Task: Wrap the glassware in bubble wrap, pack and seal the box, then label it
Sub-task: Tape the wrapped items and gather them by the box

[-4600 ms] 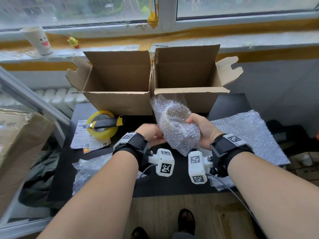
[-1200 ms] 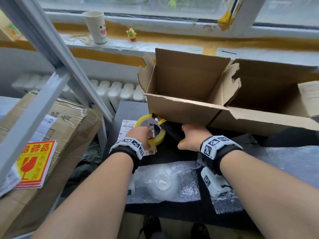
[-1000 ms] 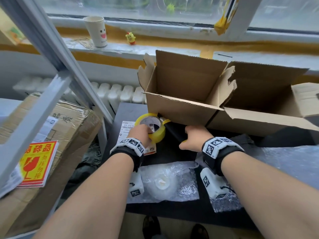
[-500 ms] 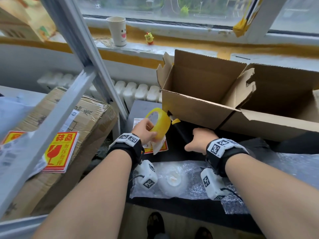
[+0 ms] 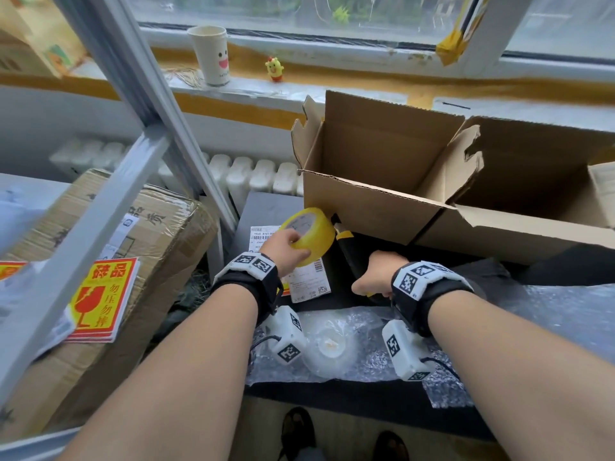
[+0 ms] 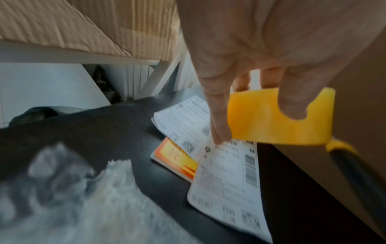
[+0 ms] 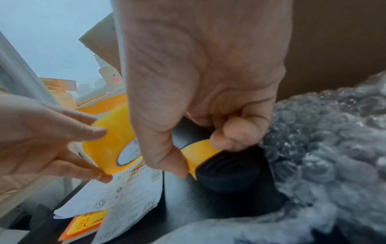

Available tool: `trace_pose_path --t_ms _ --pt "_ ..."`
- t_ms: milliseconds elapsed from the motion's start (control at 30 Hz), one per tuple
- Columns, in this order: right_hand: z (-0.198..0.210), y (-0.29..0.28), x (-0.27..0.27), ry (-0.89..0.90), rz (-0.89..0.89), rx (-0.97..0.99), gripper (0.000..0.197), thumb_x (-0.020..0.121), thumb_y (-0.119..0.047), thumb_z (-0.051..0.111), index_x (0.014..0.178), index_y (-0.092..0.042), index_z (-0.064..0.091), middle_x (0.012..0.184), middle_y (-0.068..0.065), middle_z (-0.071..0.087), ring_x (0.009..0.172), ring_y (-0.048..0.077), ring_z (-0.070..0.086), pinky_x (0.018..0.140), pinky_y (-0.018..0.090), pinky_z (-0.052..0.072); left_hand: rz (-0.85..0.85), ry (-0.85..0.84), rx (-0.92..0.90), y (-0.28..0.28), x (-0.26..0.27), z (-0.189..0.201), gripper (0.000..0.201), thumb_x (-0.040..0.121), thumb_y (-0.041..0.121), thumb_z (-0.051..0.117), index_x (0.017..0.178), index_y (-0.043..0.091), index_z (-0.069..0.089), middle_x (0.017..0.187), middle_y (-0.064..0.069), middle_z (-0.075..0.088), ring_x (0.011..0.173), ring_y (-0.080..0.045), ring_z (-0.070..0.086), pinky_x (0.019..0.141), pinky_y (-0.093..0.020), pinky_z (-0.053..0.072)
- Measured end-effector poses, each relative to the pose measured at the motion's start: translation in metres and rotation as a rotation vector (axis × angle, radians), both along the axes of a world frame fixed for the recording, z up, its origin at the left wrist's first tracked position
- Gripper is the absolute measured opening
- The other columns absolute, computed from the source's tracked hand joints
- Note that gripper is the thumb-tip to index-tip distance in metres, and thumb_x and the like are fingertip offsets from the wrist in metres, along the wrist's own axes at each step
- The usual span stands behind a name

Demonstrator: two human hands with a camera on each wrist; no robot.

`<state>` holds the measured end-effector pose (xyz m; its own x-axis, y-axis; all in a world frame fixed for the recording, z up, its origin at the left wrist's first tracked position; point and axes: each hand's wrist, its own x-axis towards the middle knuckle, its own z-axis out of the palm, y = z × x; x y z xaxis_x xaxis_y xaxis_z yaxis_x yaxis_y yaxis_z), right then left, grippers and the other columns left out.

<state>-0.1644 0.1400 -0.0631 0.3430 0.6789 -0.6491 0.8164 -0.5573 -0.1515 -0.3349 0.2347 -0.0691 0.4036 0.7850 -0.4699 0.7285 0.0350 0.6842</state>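
My left hand (image 5: 294, 247) grips a yellow tape roll (image 5: 307, 232), held tilted just above the table by the open cardboard box (image 5: 376, 201). In the left wrist view the fingers (image 6: 292, 109) curl over the tape roll (image 6: 271, 122). My right hand (image 5: 376, 277) is curled round a black tool with yellow ends (image 5: 349, 251). In the right wrist view, thumb and fingers pinch the tool (image 7: 227, 171) at its yellow end. The bubble-wrapped glass (image 5: 329, 347) lies on the black table between my wrists.
Printed labels (image 5: 306, 284) lie under the tape roll. A loose bubble wrap sheet (image 5: 565, 314) covers the table's right side. A taped carton (image 5: 133, 247) with red-yellow fragile stickers (image 5: 100, 297) stands to the left behind a grey frame bar (image 5: 100, 211). A paper cup (image 5: 209, 54) sits on the sill.
The wrapped glass, earlier held in both hands, now lies on the table. My left hand has lifted the tape roll off the labels and tipped it up; my right hand stays on the tool.
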Motion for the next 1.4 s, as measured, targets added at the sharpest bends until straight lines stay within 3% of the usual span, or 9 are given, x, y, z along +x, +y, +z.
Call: trace_pose_path --t_ms 133,233,433,533,700,867,1000,1233,1400 --pt "-0.001 0.005 -0.006 -0.009 0.008 -0.01 0.019 0.069 -0.026 0.067 0.068 -0.012 0.054 0.062 0.002 0.057 0.054 0.019 0.055 0.05 0.021 0.042 0.287 -0.277 -0.231 0.012 -0.009 0.026 0.01 0.095 0.014 0.055 0.098 0.009 0.047 0.109 -0.021 0.051 0.099 -0.043 0.061 0.081 -0.056 0.055" --pt "-0.005 0.014 -0.014 -0.032 0.09 0.009 0.022 0.068 -0.027 0.07 0.071 -0.013 0.053 0.069 0.002 0.059 0.06 0.019 0.058 0.05 0.022 0.042 0.413 -0.408 -0.37 0.017 -0.022 0.044 0.009 0.096 0.017 0.054 0.095 0.012 0.047 0.114 -0.022 0.051 0.098 -0.051 0.062 0.065 -0.048 0.06" --pt "-0.01 0.034 -0.034 -0.031 0.155 0.081 0.028 0.075 -0.036 0.066 0.073 -0.012 0.051 0.082 0.007 0.062 0.072 0.025 0.061 0.059 0.026 0.046 0.371 -0.353 -0.401 0.018 -0.038 0.049 0.021 0.095 0.023 0.057 0.111 0.01 0.053 0.122 -0.027 0.056 0.064 -0.04 0.07 0.056 -0.037 0.061" --pt "-0.009 0.035 -0.033 -0.02 0.13 0.166 0.041 0.077 -0.042 0.061 0.102 -0.01 0.056 0.105 0.012 0.061 0.096 0.031 0.061 0.079 0.034 0.052 0.312 -0.305 -0.4 0.017 -0.044 0.052 0.028 0.093 0.025 0.062 0.115 0.008 0.055 0.132 -0.021 0.051 0.071 -0.04 0.071 0.056 -0.033 0.061" --pt "0.019 0.042 -0.034 0.056 0.134 0.467 0.085 0.08 -0.034 0.071 0.149 -0.019 0.023 0.135 0.013 0.051 0.121 0.032 0.053 0.095 0.038 0.047 0.188 -0.24 -0.433 0.012 -0.042 0.072 0.04 0.089 0.022 0.067 0.124 0.006 0.054 0.135 -0.015 0.048 0.068 -0.034 0.072 0.058 -0.03 0.061" --pt "0.05 0.037 -0.031 -0.08 0.247 0.525 0.031 0.091 -0.028 0.048 0.121 -0.019 0.054 0.114 0.013 0.065 0.104 0.038 0.061 0.081 0.038 0.048 0.075 -0.267 -0.464 -0.001 -0.029 0.098 0.033 0.09 0.019 0.065 0.119 0.005 0.059 0.136 -0.02 0.051 0.064 -0.027 0.071 0.056 -0.026 0.059" --pt "0.067 0.026 -0.02 -0.049 0.165 0.523 0.022 0.093 -0.024 0.043 0.109 -0.013 0.055 0.112 0.013 0.064 0.105 0.037 0.059 0.079 0.036 0.043 0.059 -0.307 -0.401 -0.005 -0.021 0.111 0.042 0.089 0.023 0.066 0.126 0.006 0.058 0.116 -0.012 0.059 0.054 -0.015 0.065 0.048 -0.021 0.052" --pt "0.098 0.001 -0.002 0.006 0.163 0.537 0.023 0.082 -0.009 0.064 0.105 -0.009 0.06 0.109 0.009 0.066 0.105 0.031 0.06 0.087 0.038 0.049 -0.009 -0.341 -0.402 -0.017 -0.007 0.143 0.017 0.089 0.027 0.066 0.102 0.016 0.066 0.088 -0.003 0.067 0.048 -0.01 0.06 0.046 -0.017 0.048" --pt "0.116 -0.02 0.013 0.098 0.095 0.571 0.028 0.084 -0.009 0.069 0.109 0.0 0.062 0.113 0.011 0.065 0.109 0.03 0.061 0.091 0.038 0.049 -0.041 -0.385 -0.384 -0.026 0.005 0.155 0.055 0.07 0.038 0.074 0.118 0.013 0.062 0.095 -0.005 0.061 0.05 -0.011 0.063 0.047 -0.017 0.05"
